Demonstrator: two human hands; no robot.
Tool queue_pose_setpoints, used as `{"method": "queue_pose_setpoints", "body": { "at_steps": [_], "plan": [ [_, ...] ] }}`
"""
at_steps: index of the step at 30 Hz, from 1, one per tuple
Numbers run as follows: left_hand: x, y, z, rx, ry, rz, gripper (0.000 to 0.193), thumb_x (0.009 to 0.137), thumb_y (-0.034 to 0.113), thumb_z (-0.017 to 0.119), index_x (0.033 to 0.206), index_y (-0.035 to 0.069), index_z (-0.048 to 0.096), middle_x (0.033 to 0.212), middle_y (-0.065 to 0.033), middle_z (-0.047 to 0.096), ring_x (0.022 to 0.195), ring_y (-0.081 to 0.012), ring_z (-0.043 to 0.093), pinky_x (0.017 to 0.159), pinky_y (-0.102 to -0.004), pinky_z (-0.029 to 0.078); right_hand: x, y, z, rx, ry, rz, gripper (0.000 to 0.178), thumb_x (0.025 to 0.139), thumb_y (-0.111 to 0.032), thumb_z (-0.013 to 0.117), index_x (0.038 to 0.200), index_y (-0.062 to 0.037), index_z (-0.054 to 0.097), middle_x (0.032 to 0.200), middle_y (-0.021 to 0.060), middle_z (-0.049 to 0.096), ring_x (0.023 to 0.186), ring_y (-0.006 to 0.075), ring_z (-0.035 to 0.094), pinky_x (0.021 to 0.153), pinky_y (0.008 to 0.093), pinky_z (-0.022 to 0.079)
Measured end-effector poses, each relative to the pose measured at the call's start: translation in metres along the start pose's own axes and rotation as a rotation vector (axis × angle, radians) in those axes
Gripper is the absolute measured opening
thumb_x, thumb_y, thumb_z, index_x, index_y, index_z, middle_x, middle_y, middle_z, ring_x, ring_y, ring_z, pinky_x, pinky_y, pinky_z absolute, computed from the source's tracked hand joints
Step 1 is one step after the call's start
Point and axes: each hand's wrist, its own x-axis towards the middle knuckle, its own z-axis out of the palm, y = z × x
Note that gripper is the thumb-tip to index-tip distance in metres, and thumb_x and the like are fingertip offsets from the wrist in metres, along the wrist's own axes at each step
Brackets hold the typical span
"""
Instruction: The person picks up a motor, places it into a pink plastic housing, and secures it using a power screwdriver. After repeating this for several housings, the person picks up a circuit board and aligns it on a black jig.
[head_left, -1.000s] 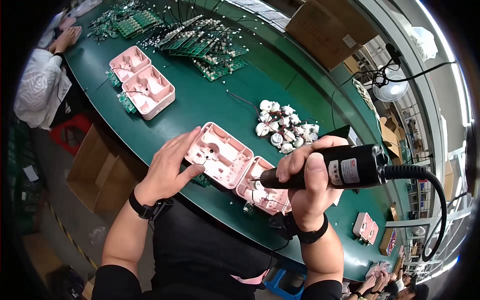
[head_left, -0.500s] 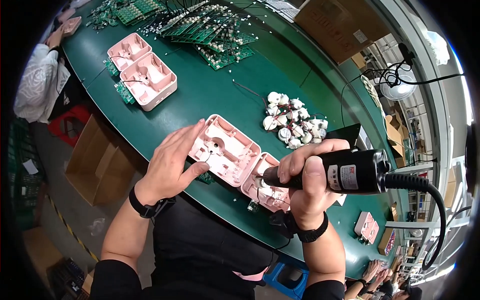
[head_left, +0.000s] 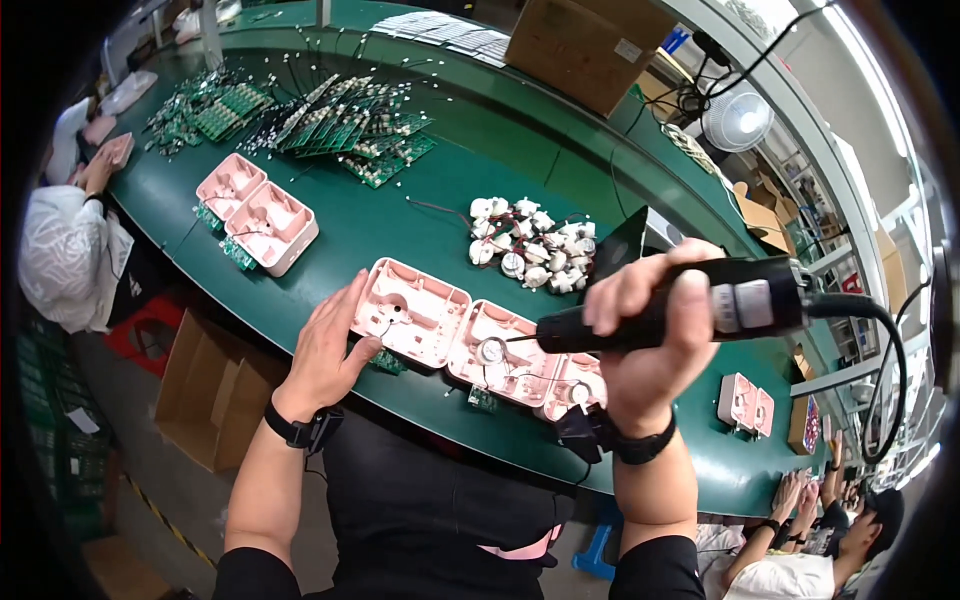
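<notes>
My left hand [head_left: 328, 345] lies with its fingers stretched along the left edge of an open pink plastic housing [head_left: 432, 345]. Its thumb reaches over the near rim. In my right hand [head_left: 650, 335] is a black corded electric screwdriver [head_left: 690, 302], held almost level. The thin bit points left, above a second pink housing [head_left: 520, 378] that adjoins the first. Near the bit, a round white-and-silver part [head_left: 491, 351] sits inside this housing. A further pink housing [head_left: 560, 402] is partly hidden beneath my right hand. A small green circuit board [head_left: 482, 398] hangs at the near side.
Beyond the housings lies a pile of white round parts with wires [head_left: 530, 243]. Pink housings [head_left: 268, 228] stand at the left, with stacked circuit boards [head_left: 345, 125] farther back. More housings [head_left: 745, 400] are at the right. Co-workers sit at both ends of the green table [head_left: 380, 235].
The screwdriver has risen away from the second housing and moved right with my right hand, uncovering the round part. My left hand stays on the first housing. The whole view has shifted.
</notes>
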Motion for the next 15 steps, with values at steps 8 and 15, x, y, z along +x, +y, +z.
{"method": "queue_pose_setpoints", "body": {
  "at_steps": [8,15],
  "plan": [
    [-0.002,0.009,0.01,0.022,-0.087,0.048,0.081,0.097,0.046,0.055,0.153,-0.004,0.025,0.15,-0.026,0.041,0.136,-0.0432,0.042,0.117,-0.0505,0.028,0.008,-0.056,-0.097,-0.314,0.248,-0.145,0.021,0.099,-0.023,0.057,0.105,-0.0048,0.049,0.068,0.0057,0.051,0.052,0.0167,0.049,0.053,0.0331,0.045],
    [-0.006,0.031,0.026,0.054,-0.157,0.076,0.081,0.098,0.042,0.055,0.153,-0.007,0.021,0.153,-0.028,0.036,0.138,-0.0459,0.039,0.119,-0.0523,0.024,0.015,-0.039,-0.127,-0.395,0.281,-0.151,0.02,0.098,-0.022,0.059,0.096,-0.0034,0.052,0.068,0.0048,0.052,0.052,0.0162,0.052,0.052,0.0326,0.045]
  ]
}}
